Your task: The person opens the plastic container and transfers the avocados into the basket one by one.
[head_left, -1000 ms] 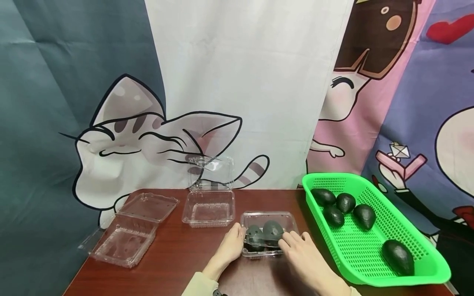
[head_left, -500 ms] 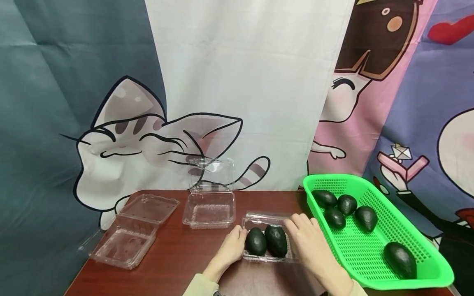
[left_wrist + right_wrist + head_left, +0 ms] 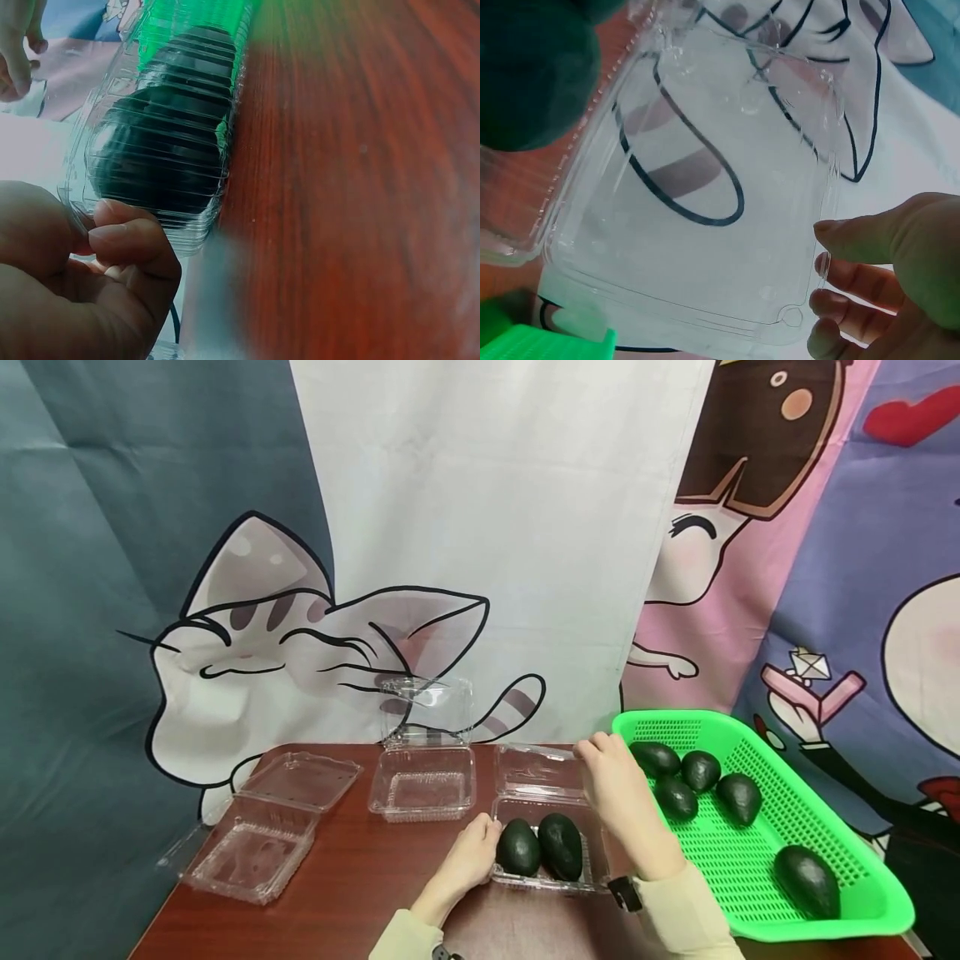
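Two dark green avocados (image 3: pixel 518 847) lie side by side in the base of a clear plastic clamshell container (image 3: pixel 525 810) at the table's front. My left hand (image 3: pixel 471 850) pinches the left rim of that base between thumb and fingers, plain in the left wrist view, where ribbed plastic (image 3: pixel 196 232) covers the dark fruit. The hinged lid (image 3: pixel 534 770) stands raised at the back of the base. At its right edge is my right hand (image 3: pixel 618 797). In the right wrist view the thumb and fingers (image 3: pixel 855 236) pinch the lid's rim.
Right of the container stands a green perforated basket (image 3: pixel 738 868) with several avocados (image 3: pixel 738 800) in it. Two more clamshells, lids open, sit at the back middle (image 3: pixel 423 789) and left (image 3: pixel 251 852) of the brown table (image 3: pixel 360 868). A printed curtain (image 3: pixel 495 527) hangs behind.
The lid was lowered over the avocados and now stands raised behind them. My right hand has moved up and away from me with it. My left hand stays on the container's left rim.
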Tool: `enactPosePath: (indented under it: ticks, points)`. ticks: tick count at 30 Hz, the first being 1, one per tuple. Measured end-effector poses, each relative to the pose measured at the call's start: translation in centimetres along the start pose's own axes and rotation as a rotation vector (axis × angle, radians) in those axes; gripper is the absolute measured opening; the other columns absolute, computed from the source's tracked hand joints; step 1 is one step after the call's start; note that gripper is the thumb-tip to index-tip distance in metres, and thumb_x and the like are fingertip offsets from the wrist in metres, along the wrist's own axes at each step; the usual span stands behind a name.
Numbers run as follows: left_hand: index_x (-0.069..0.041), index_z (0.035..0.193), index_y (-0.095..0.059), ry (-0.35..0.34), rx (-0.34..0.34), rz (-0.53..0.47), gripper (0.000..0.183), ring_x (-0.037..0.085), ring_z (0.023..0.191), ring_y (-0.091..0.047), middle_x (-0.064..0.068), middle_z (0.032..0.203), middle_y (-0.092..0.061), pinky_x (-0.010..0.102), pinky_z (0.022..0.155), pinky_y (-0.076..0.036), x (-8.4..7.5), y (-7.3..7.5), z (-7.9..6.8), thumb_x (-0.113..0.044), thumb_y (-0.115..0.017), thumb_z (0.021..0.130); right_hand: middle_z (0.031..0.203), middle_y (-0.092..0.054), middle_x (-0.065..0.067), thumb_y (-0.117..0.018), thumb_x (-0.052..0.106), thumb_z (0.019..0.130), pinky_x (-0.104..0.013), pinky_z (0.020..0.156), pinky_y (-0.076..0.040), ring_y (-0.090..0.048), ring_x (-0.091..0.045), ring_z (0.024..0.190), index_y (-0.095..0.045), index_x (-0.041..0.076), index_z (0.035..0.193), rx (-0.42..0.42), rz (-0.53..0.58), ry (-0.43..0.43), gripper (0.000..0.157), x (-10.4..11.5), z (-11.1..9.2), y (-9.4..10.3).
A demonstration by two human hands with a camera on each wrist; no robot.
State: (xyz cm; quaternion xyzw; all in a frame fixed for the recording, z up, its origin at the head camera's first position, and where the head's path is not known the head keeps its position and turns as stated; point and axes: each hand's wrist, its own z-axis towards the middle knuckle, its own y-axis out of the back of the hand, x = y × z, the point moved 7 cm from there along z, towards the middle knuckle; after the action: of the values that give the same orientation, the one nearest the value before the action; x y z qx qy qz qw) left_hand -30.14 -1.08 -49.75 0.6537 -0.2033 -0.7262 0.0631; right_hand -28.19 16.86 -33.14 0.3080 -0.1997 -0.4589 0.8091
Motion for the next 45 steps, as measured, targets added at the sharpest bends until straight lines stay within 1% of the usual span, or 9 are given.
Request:
enactPosePath:
  ticks: [8, 15, 21, 26, 31, 38, 40, 42, 45]
  points:
    - [-0.004, 0.078, -0.045, 0.036, 0.016, -0.085, 0.031, 0.005, 0.032, -0.037, -0.005, 0.045, -0.041, 0.02, 0.034, -0.031, 0.4, 0.0, 0.1, -0.016, -0.04, 0.106, 0.084, -0.058, -0.013, -0.062, -0.01, 0.084, -0.045, 0.077, -0.046, -0.051, -0.036, 0.083, -0.067, 0.0, 0.085, 0.099, 0.039, -0.098, 0.011, -2.0, 2.5, -2.5]
    - [-0.003, 0.079, -0.046, 0.041, 0.008, -0.083, 0.031, 0.006, 0.032, -0.038, -0.004, 0.044, -0.043, 0.02, 0.034, -0.033, 0.5, 0.0, 0.2, -0.016, -0.039, 0.106, 0.086, -0.059, -0.014, -0.061, -0.006, 0.087, -0.048, 0.079, -0.046, -0.053, -0.038, 0.085, -0.067, 0.002, 0.085, 0.227, 0.047, -0.171, 0.01, -4.2, 5.1, -5.9]
    - [-0.003, 0.079, -0.047, 0.04, -0.002, -0.073, 0.031, 0.006, 0.031, -0.039, -0.004, 0.044, -0.044, 0.021, 0.033, -0.033, 0.2, -0.2, 0.1, -0.017, -0.041, 0.105, 0.08, -0.057, -0.014, -0.059, -0.008, 0.081, -0.048, 0.078, -0.046, -0.055, -0.04, 0.082, -0.065, 0.002, 0.08, 0.316, 0.041, -0.158, 0.012, -5.8, 6.5, -8.9]
    - [-0.002, 0.079, -0.047, 0.024, -0.015, -0.072, 0.03, 0.007, 0.03, -0.04, -0.003, 0.044, -0.044, 0.023, 0.032, -0.035, 0.0, -0.1, -0.2, -0.016, -0.042, 0.105, 0.073, -0.057, -0.015, -0.057, -0.013, 0.072, -0.046, 0.071, -0.048, -0.057, -0.038, 0.075, -0.063, 0.001, 0.072, 0.338, 0.033, -0.1, 0.015, -6.4, 7.1, -10.9]
    - [-0.001, 0.081, -0.048, 0.027, -0.009, -0.092, 0.029, 0.008, 0.032, -0.042, -0.001, 0.047, -0.045, 0.029, 0.033, -0.041, -0.1, -0.2, -0.4, -0.016, -0.042, 0.105, 0.067, -0.055, -0.009, -0.055, -0.014, 0.068, -0.041, 0.063, -0.045, -0.054, -0.029, 0.066, -0.056, 0.005, 0.063, 0.426, 0.038, -0.119, 0.019, -7.0, 7.1, -13.2]
    - [-0.001, 0.08, -0.048, 0.016, -0.002, -0.099, 0.029, 0.008, 0.031, -0.043, -0.001, 0.046, -0.045, 0.028, 0.033, -0.041, -0.1, -0.6, -0.2, -0.015, -0.041, 0.105, 0.057, -0.025, 0.002, -0.048, -0.012, 0.077, -0.031, 0.054, -0.028, -0.028, -0.019, 0.057, -0.032, 0.013, 0.056, 0.587, 0.033, -0.176, 0.036, -8.8, 5.7, -16.9]
    - [-0.001, 0.08, -0.048, 0.014, -0.004, -0.099, 0.029, 0.008, 0.031, -0.042, -0.001, 0.047, -0.045, 0.028, 0.032, -0.04, -0.1, -0.6, -0.1, -0.014, -0.041, 0.105, 0.055, -0.029, 0.002, -0.048, -0.011, 0.079, -0.031, 0.053, -0.03, -0.031, -0.018, 0.056, -0.035, 0.013, 0.055, 0.629, 0.033, -0.209, 0.036, -9.4, 5.1, -17.8]
    - [-0.002, 0.08, -0.048, 0.018, -0.007, -0.099, 0.029, 0.008, 0.031, -0.042, 0.0, 0.047, -0.045, 0.029, 0.032, -0.041, 0.0, -0.6, -0.1, -0.014, -0.041, 0.105, 0.056, -0.04, 0.0, -0.049, -0.008, 0.081, -0.033, 0.055, -0.035, -0.038, -0.019, 0.057, -0.043, 0.012, 0.056, 0.682, 0.04, -0.245, 0.033, -9.9, 4.4, -18.5]
    - [-0.004, 0.079, -0.048, 0.028, -0.008, -0.096, 0.029, 0.008, 0.031, -0.042, 0.0, 0.047, -0.045, 0.03, 0.033, -0.042, 0.0, -0.6, -0.1, -0.015, -0.041, 0.105, 0.067, -0.057, -0.006, -0.051, -0.004, 0.086, -0.037, 0.061, -0.044, -0.051, -0.022, 0.065, -0.056, 0.01, 0.062, 0.767, 0.026, -0.285, 0.028, -10.4, 3.3, -19.7]
